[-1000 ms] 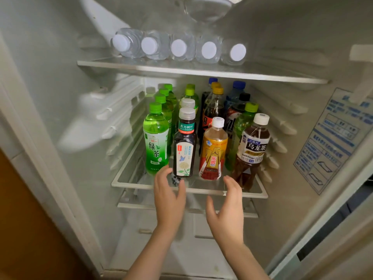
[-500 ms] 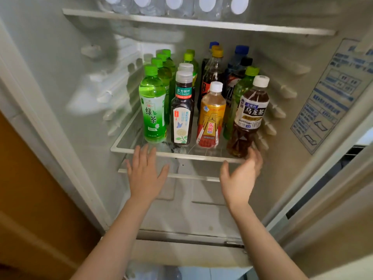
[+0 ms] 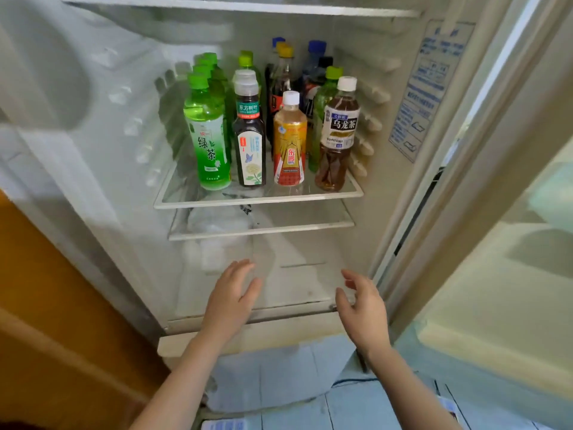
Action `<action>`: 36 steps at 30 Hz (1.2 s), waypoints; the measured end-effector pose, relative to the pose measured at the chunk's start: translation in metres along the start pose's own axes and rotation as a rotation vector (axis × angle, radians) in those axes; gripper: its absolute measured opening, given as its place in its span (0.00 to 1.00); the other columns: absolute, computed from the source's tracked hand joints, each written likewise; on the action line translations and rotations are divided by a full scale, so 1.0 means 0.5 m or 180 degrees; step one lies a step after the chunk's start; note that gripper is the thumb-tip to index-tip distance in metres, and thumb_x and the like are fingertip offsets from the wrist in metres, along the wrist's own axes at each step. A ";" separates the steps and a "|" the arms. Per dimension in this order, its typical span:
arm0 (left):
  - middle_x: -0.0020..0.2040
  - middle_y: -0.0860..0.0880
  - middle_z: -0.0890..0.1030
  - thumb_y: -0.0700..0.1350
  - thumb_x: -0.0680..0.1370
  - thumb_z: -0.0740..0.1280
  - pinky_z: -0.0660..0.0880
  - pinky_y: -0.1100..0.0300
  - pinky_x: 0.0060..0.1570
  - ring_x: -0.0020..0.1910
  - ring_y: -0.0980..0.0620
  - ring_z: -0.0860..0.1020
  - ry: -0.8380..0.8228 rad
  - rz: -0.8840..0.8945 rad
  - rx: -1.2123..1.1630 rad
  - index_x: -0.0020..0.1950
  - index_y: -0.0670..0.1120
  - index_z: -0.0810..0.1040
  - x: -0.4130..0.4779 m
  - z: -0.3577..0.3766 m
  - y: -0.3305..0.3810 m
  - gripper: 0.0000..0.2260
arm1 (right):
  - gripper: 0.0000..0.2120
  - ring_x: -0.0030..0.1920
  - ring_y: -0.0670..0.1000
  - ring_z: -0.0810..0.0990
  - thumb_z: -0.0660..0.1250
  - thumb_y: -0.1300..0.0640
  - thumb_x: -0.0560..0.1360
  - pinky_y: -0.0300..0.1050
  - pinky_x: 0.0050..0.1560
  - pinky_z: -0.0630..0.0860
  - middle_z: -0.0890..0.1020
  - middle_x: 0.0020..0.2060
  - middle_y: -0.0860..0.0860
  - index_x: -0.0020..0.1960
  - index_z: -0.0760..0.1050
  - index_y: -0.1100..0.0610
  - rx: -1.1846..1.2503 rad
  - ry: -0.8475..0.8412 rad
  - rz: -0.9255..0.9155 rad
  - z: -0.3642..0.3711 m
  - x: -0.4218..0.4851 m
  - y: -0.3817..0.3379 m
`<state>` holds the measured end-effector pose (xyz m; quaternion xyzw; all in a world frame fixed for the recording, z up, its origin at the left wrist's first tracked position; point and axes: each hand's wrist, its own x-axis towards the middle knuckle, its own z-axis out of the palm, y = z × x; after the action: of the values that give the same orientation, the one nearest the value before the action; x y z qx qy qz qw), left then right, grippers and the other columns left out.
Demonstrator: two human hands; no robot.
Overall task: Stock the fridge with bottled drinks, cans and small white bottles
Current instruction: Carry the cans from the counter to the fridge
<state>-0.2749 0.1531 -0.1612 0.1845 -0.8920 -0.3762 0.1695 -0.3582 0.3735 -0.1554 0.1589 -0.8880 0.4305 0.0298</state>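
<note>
Bottled drinks (image 3: 280,82) stand on the glass shelf (image 3: 257,202) in the fridge (image 3: 93,150). Four line the shelf's front: one green tea (image 3: 210,144), one dark bottle (image 3: 249,150), one orange bottle (image 3: 290,144) and one brown tea (image 3: 336,141). About ten more stand behind, too overlapped to count. Below the shelf, the left hand (image 3: 231,301) and right hand (image 3: 362,308) hang empty, fingers loose. The bottles look stocked, so fetching cans likely comes next.
</note>
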 end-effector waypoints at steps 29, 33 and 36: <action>0.51 0.46 0.81 0.47 0.80 0.62 0.69 0.60 0.47 0.49 0.48 0.78 -0.4634 0.1146 0.1047 0.53 0.46 0.78 -0.682 0.353 0.113 0.08 | 0.14 0.55 0.57 0.79 0.62 0.60 0.77 0.49 0.57 0.72 0.80 0.55 0.59 0.62 0.75 0.61 0.0481 0.2321 0.4824 -0.165 -1.276 0.134; 0.39 0.47 0.73 0.47 0.79 0.61 0.63 0.59 0.37 0.36 0.51 0.69 -0.5169 0.1473 0.1887 0.39 0.49 0.69 -0.829 0.382 0.089 0.10 | 0.14 0.55 0.57 0.78 0.62 0.59 0.77 0.45 0.54 0.71 0.80 0.56 0.58 0.62 0.74 0.61 0.0802 0.2457 0.5414 -0.091 -1.483 0.115; 0.36 0.46 0.68 0.45 0.79 0.60 0.58 0.58 0.35 0.31 0.52 0.64 -0.5497 0.1775 0.2413 0.34 0.48 0.63 -0.970 0.395 0.091 0.14 | 0.14 0.54 0.56 0.79 0.62 0.57 0.77 0.46 0.53 0.72 0.80 0.56 0.57 0.62 0.74 0.59 0.1092 0.2504 0.5790 -0.049 -1.640 0.090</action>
<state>0.0532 0.5242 -0.3373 -0.3289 -0.7825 -0.0171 -0.5284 0.4033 0.6289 -0.3297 -0.7311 -0.5251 0.4336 -0.0424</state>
